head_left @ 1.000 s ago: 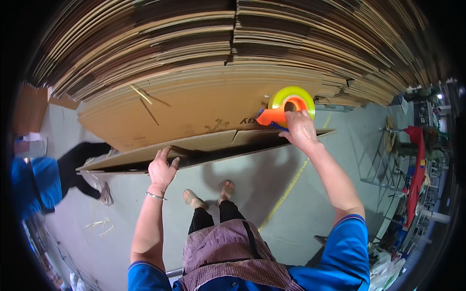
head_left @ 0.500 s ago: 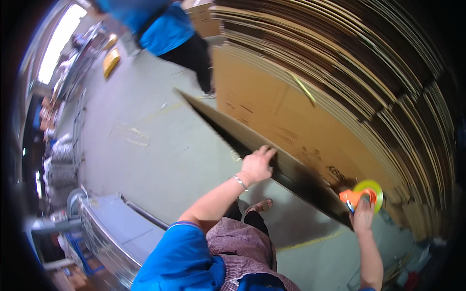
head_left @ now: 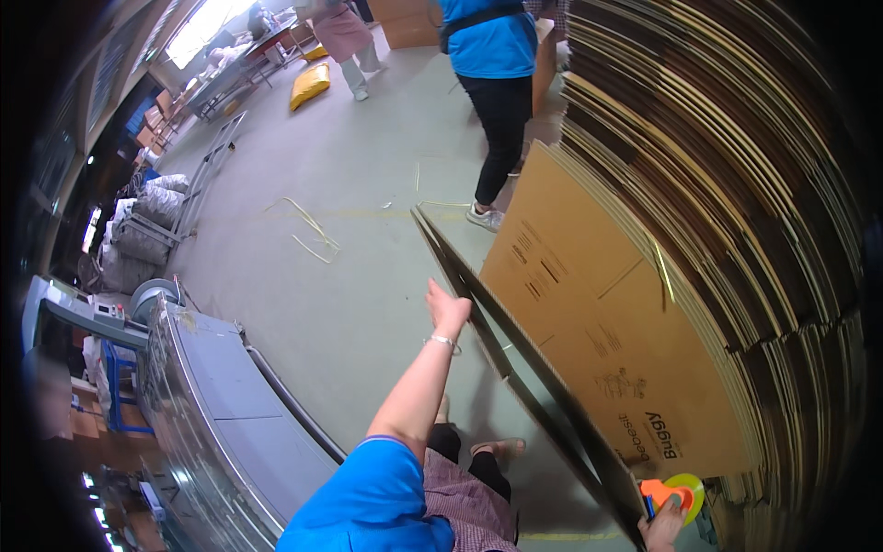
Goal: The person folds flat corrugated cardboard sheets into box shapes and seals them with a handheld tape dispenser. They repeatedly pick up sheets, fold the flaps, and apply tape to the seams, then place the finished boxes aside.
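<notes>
A partly opened cardboard box [head_left: 596, 446] stands on edge in front of me, its two long panels spread with a narrow gap between them. My left hand [head_left: 449, 310] is closed on the top edge of the nearer panel, thumb pointing up. At the box's near right end, my right hand [head_left: 664, 529] grips an orange tape dispenser [head_left: 655, 492] with a roll of yellow-green tape [head_left: 688, 497]. That hand is also at the cardboard's end; the lower fingers are partly hidden.
Flattened cardboard boxes [head_left: 607, 313] lean against a tall stack of folded cardboard [head_left: 717, 175] on the right. A grey machine table [head_left: 239, 386] stands at left. One person in a blue shirt [head_left: 492, 46] stands ahead; another [head_left: 345, 41] is farther off, near a yellow package [head_left: 310, 86].
The box's panels have come farther apart. My left hand has shifted along its upper edge. The view has turned left, and the person in blue now shows more fully upright.
</notes>
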{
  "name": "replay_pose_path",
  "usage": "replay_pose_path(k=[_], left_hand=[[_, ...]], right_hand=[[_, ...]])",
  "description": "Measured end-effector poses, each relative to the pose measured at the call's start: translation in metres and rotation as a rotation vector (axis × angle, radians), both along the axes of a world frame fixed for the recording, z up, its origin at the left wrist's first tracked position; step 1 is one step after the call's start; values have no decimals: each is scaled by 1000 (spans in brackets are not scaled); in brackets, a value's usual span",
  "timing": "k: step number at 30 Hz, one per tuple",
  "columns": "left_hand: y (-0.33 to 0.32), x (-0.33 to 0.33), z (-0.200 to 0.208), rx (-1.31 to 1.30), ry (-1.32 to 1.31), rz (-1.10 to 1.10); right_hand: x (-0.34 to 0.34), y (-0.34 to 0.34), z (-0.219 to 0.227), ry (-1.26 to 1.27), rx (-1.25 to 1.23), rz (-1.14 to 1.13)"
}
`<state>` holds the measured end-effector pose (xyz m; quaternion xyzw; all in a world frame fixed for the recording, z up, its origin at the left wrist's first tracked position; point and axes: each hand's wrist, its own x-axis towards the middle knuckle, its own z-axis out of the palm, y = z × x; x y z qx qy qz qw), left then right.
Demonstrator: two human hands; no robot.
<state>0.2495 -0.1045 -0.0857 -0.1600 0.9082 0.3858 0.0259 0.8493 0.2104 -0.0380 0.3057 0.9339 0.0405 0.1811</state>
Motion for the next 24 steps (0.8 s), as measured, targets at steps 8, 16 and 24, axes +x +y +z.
replay_pose_path(k=[8,16,24], left_hand=[[-162,-54,-40,439,-230,3],[-454,-102,30,486,-189,56],[-715,-109,38,99,-43,-135]], right_hand=[[-70,-109,86,-248,-202,-242],[-203,-205,66,202,30,-8],[-501,-268,31,191,-57,-88]])
